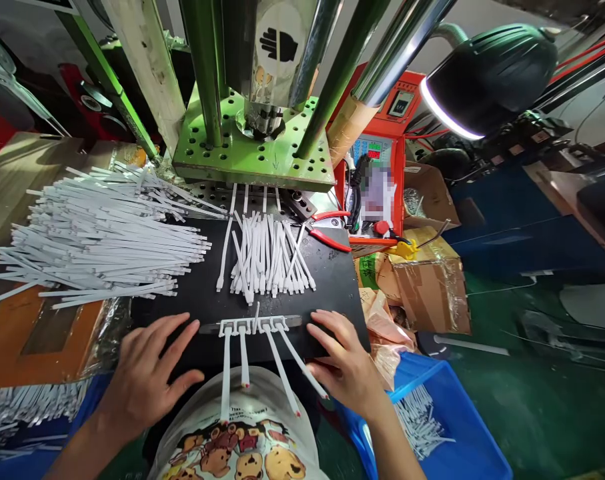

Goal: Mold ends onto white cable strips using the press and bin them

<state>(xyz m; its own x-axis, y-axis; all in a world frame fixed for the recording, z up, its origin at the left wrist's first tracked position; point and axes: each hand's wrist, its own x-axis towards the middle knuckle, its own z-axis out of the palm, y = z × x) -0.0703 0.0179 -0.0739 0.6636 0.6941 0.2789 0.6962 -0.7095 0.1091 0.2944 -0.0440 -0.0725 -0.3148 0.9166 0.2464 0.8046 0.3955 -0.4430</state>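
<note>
A white moulded strip (255,327) with several flat white cables (277,360) hanging from it lies near the front edge of the black work surface (182,307). A thin grey metal bar (293,321) shows beneath the strip and juts out at both ends. To its left is my left hand (149,373), fingers apart and holding nothing. On the other side, my right hand (345,360) is also open, its fingers curved beside the bar's right end. Just beyond the strip lies a bunch of short white cables (269,257) with moulded ends.
A large heap of white cables (107,230) covers the left side. Behind stands a green press plate (262,167) with upright columns. Red-handled pliers (329,239) lie near a red control box (398,167). Blue bins (475,427) sit low on both sides; a lamp (497,80) hangs right.
</note>
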